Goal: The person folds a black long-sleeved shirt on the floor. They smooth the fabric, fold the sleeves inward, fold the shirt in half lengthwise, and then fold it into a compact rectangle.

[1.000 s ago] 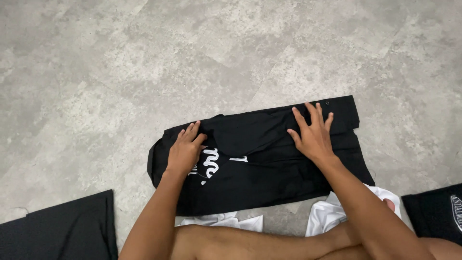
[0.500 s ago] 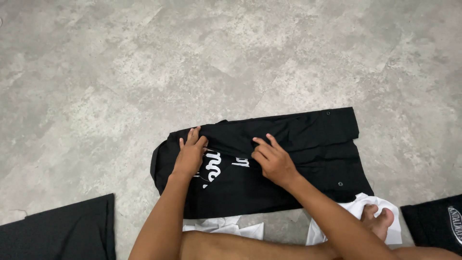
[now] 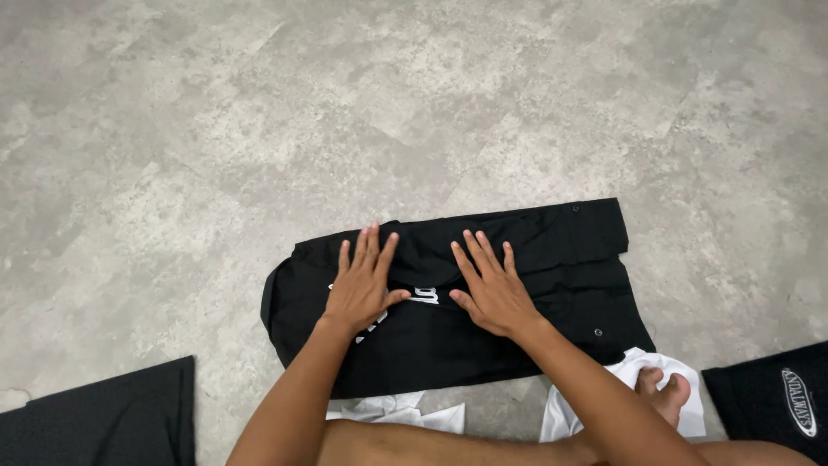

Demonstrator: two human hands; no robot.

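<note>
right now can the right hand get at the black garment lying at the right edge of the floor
Probably yes. The right hand lies flat on the black shirt, holding nothing, and the black garment with the oval patch sits off to its right with only bare floor between.

Black garment (image 3: 552, 259), white lettering (image 3: 424, 295)

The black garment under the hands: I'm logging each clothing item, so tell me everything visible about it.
The black garment is soft, matte fabric, folded into a rough wide rectangle and lying flat on the grey mottled floor. White lettering shows partly between the hands, and small round snaps or buttons dot its right side. The left hand and right hand both press flat on its middle, fingers spread. Its near edge overlaps white cloth.
</note>
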